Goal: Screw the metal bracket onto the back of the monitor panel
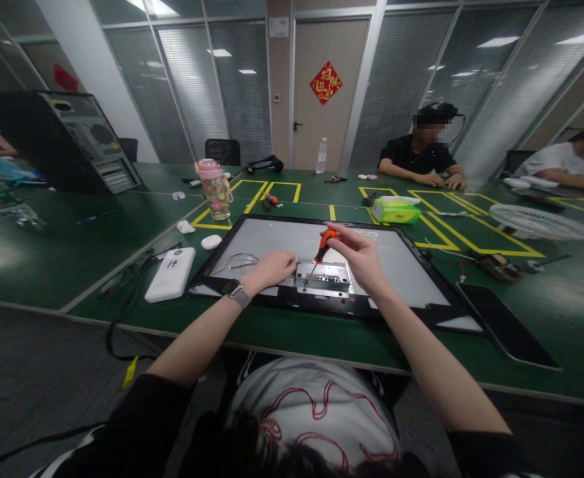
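Note:
A flat display panel with a black frame lies in front of me, its pale back facing up. Near its close edge sits a silver metal bracket. My right hand grips an orange and black screwdriver, tilted, with its shaft pointing down at the bracket's left part. At the bracket's left end rests my left hand, a watch on its wrist. Its fingers are curled together, and what they hold, if anything, is hidden. Thin cables run across the panel to the left of that hand.
Left of the panel are a white power bank, a white case and a pink-lidded bottle. A computer tower stands far left. A phone-like black slab and a green tissue pack lie right. Two people sit across the table.

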Available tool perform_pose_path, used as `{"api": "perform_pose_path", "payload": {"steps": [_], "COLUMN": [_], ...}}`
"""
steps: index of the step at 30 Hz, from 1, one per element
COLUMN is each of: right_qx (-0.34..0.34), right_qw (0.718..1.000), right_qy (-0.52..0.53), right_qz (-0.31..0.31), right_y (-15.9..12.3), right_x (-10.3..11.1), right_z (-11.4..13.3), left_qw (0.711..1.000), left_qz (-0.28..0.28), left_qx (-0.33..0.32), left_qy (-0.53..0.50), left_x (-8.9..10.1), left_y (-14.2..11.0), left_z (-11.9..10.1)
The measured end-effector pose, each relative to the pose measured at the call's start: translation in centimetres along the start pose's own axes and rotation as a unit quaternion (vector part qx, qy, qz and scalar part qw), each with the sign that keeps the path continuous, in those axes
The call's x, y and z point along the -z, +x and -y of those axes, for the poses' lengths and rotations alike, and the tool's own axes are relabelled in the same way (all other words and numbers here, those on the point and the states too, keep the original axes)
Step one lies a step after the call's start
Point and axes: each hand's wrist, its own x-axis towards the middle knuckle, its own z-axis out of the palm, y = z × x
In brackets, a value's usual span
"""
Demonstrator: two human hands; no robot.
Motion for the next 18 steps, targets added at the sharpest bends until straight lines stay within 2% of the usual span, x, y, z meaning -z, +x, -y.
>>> {"api": "perform_pose_path", "payload": {"steps": [8,18], "right_qx": [-0.004,-0.01], "right_qw": [1.0,0.996], "right_qy": [0.021,0.019], "right_qz": [0.002,0.082], "right_y": [-0.04,-0.44], "right_x": [-0.15,-0.75], "right_z": [0.08,0.2], "left_qw": [1.0,1.0], "left_qz": [-0.004,-0.002], "left_qx": [-0.004,-0.002], "left_qy": [-0.007,-0.009], "left_x": [-0.02,-0.04], "left_y": [0.01,0.0], "left_z": [0.02,0.13]}}
